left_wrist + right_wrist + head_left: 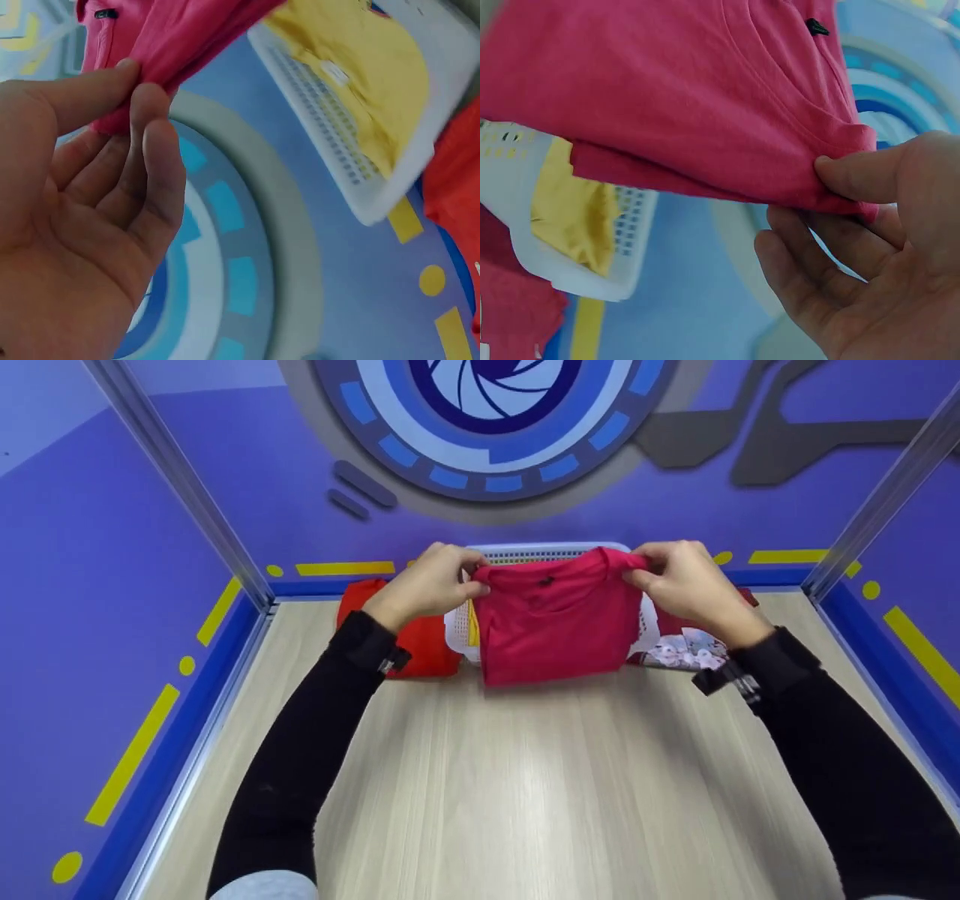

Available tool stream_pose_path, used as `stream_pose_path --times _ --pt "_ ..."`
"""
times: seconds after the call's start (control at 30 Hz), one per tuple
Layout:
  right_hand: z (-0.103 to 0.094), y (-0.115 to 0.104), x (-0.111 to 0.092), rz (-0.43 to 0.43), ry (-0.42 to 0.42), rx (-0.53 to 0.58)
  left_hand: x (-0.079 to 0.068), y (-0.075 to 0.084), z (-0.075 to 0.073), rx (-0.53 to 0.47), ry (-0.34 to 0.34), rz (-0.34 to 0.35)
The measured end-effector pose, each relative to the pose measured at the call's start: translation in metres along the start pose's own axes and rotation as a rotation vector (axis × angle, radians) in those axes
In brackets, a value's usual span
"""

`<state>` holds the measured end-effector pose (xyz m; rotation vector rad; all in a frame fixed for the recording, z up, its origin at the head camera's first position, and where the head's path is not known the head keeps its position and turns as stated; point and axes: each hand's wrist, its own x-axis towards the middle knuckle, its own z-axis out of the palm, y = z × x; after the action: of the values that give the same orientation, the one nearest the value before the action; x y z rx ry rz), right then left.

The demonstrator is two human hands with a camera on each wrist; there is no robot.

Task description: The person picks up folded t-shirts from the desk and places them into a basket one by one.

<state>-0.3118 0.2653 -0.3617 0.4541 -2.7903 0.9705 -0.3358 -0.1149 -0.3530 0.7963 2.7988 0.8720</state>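
A folded crimson T-shirt [559, 626] hangs in front of the white basket [454, 634], its collar edge uppermost. My left hand [435, 585] pinches one upper corner between thumb and fingers. At the opposite upper corner my right hand [686, 585] pinches the cloth the same way. In the left wrist view, the left hand [97, 180] has thumb and index fingertip on the fabric. The right wrist view shows the right thumb lying on the shirt [682, 97] beside the neckline. Yellow clothing [367, 82] lies inside the basket, which the shirt largely hides in the head view.
Orange-red folded clothing [427, 649] lies left of the basket. To the right is a dark red garment with a white floral print [686, 649]. Wood-grain tabletop [510, 795] stretches in front, and blue panels [247, 472] enclose the back and sides.
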Motion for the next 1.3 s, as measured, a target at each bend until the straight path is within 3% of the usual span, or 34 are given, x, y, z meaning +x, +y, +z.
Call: stream_pose_path --times 0.2,0.4,0.6,0.8,0.97,1.3 --pt "0.016 0.017 0.034 0.013 0.020 -0.047 0.031 -0.020 0.010 0.002 0.080 -0.049" --pt "0.028 0.030 0.058 0.032 -0.004 -0.104 0.052 -0.032 0.018 -0.065 0.087 -0.146" --pt "0.041 0.036 0.077 0.018 -0.037 -0.186 0.067 -0.037 0.020 0.055 0.045 -0.204" --pt "0.056 0.046 0.087 0.048 -0.071 -0.218 0.079 -0.040 0.027 0.145 0.001 -0.243" --pt "0.072 0.057 0.090 0.084 -0.104 -0.234 0.087 -0.043 0.041 0.194 0.015 -0.298" --pt "0.085 0.068 0.096 0.093 -0.188 -0.242 0.099 -0.045 0.061 0.151 -0.066 -0.364"
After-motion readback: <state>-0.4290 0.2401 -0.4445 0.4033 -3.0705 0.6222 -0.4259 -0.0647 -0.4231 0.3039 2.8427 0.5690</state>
